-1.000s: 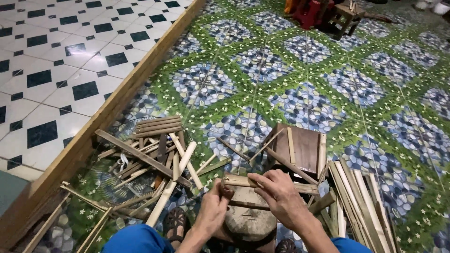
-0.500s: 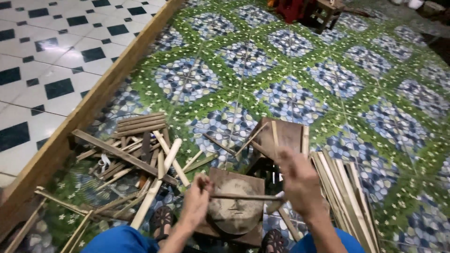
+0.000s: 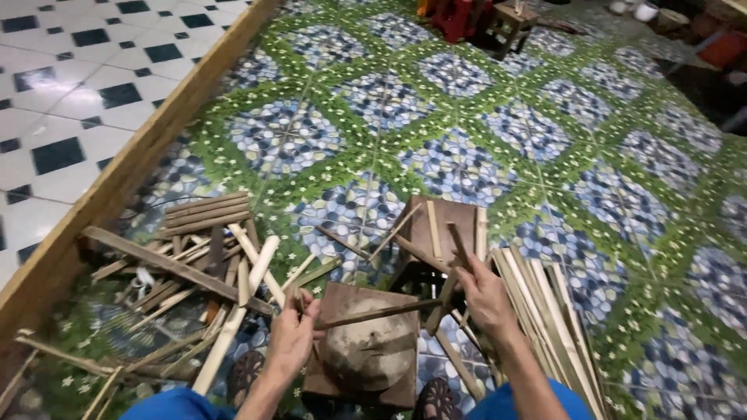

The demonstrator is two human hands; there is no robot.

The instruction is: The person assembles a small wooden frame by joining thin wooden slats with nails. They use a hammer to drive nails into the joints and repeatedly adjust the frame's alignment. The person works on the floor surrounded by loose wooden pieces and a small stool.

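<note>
- Patterned floor covering (image 3: 467,155) of blue pebbles and green leaves spreads beyond a worn wooden block (image 3: 366,354)
- Left hand (image 3: 292,334), at the block's left edge, is closed around one end of a thin stick (image 3: 381,313) lying across the block
- Right hand (image 3: 482,295), beyond the block's right corner, grips a dark strip (image 3: 459,245) pointing upward
- Split slats (image 3: 194,257) lie heaped left of the block; pale strips (image 3: 545,311) fan out to its right
</note>
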